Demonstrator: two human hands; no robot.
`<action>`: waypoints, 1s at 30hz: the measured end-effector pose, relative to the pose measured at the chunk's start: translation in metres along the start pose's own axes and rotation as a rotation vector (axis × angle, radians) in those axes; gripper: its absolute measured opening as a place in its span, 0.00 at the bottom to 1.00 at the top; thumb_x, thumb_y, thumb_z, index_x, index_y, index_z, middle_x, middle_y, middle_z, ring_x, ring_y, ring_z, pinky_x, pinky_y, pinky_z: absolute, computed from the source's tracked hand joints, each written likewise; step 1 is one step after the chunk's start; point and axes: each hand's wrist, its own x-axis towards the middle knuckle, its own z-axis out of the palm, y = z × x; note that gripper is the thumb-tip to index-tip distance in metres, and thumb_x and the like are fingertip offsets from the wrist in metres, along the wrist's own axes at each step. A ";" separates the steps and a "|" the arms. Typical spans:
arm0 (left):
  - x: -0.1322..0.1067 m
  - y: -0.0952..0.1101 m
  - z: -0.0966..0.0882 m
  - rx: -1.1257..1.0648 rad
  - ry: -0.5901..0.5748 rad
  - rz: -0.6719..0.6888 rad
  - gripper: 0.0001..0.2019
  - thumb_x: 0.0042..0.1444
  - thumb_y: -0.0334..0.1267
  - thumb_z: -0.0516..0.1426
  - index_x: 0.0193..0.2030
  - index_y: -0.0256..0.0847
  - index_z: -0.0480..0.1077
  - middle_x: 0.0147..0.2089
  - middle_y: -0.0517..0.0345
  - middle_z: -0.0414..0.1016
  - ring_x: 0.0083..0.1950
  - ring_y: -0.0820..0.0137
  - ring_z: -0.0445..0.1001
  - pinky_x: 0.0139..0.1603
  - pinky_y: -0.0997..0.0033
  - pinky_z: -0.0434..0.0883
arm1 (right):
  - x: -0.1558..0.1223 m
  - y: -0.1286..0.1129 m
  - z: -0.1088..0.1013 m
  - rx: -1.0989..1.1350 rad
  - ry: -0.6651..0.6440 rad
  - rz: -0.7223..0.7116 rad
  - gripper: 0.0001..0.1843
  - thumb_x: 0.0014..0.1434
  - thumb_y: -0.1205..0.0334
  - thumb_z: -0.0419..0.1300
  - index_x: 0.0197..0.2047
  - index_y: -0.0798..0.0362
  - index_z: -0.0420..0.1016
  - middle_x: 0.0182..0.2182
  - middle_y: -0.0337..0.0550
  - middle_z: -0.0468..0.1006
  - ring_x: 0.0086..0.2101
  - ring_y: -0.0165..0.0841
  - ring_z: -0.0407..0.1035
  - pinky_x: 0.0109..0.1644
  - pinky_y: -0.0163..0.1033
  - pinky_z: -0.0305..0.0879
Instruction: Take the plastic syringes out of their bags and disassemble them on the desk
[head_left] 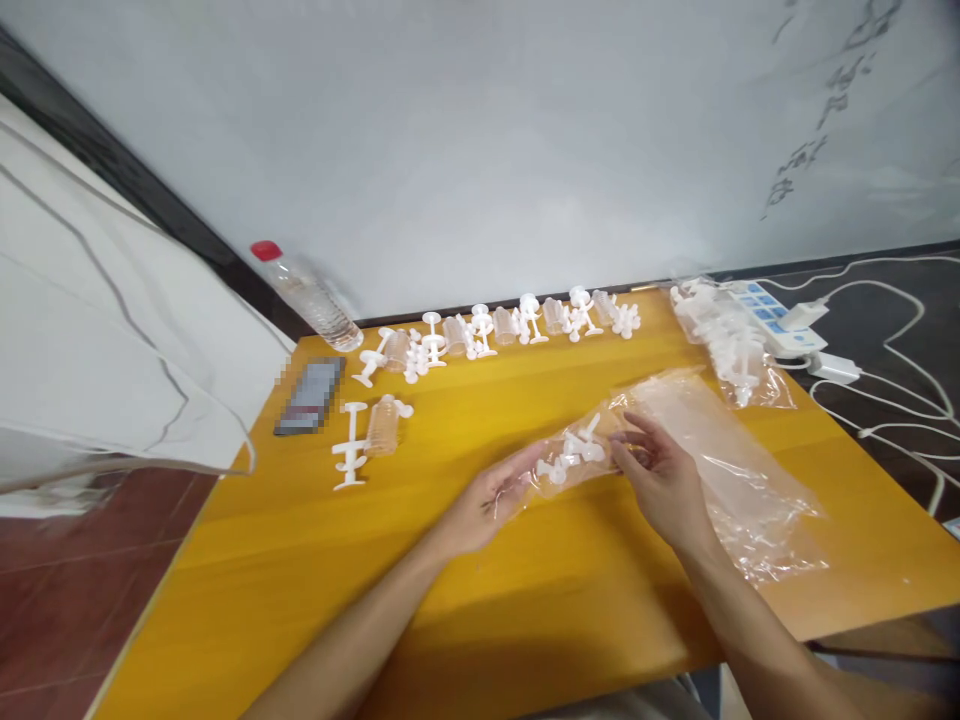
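Note:
A clear plastic bag [559,490] with several small white plastic parts [571,448] inside is held between my hands above the table. My left hand [484,505] supports its left end, with the fingers partly behind the film. My right hand [660,475] pinches the bag's right end between thumb and fingers. To the left lie a white plunger-like piece [350,445] and a clear plastic barrel [384,427]. Along the back edge, similar white pieces [482,330] and clear barrels [455,336] stand or lie in a row of small groups.
Flat clear bags [750,480] lie right of my right hand. A filled bag of white parts [727,340] rests at the back right, beside a power strip [772,320] with cables. A water bottle [319,305] and phone [311,396] are at the table's [285,560] left. A whiteboard [487,150] rises behind.

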 end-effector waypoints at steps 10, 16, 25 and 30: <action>0.003 -0.012 0.003 -0.308 0.213 -0.161 0.26 0.64 0.57 0.59 0.62 0.43 0.76 0.64 0.49 0.77 0.67 0.56 0.74 0.72 0.50 0.65 | 0.015 -0.022 -0.004 0.059 0.088 -0.069 0.32 0.54 0.46 0.71 0.57 0.54 0.74 0.39 0.45 0.78 0.30 0.30 0.72 0.31 0.38 0.75; 0.006 -0.024 0.000 -0.309 0.595 -0.291 0.26 0.57 0.58 0.64 0.53 0.38 0.80 0.55 0.45 0.83 0.58 0.56 0.81 0.66 0.52 0.71 | 0.025 -0.040 -0.008 0.042 0.162 -0.111 0.27 0.56 0.51 0.69 0.55 0.54 0.76 0.36 0.42 0.77 0.27 0.28 0.71 0.30 0.38 0.75; 0.010 -0.024 0.019 0.404 0.513 -0.158 0.27 0.73 0.52 0.46 0.71 0.39 0.63 0.75 0.42 0.61 0.78 0.56 0.56 0.78 0.48 0.54 | 0.014 -0.062 -0.002 -0.104 0.129 -0.361 0.19 0.62 0.55 0.65 0.56 0.49 0.77 0.40 0.43 0.79 0.30 0.28 0.71 0.30 0.35 0.74; 0.008 -0.026 0.024 0.596 0.432 -0.091 0.28 0.74 0.49 0.43 0.74 0.37 0.57 0.76 0.40 0.60 0.79 0.54 0.53 0.78 0.43 0.55 | 0.010 -0.078 0.001 -0.169 0.180 -0.510 0.18 0.63 0.58 0.65 0.56 0.47 0.78 0.40 0.42 0.79 0.30 0.26 0.70 0.33 0.35 0.73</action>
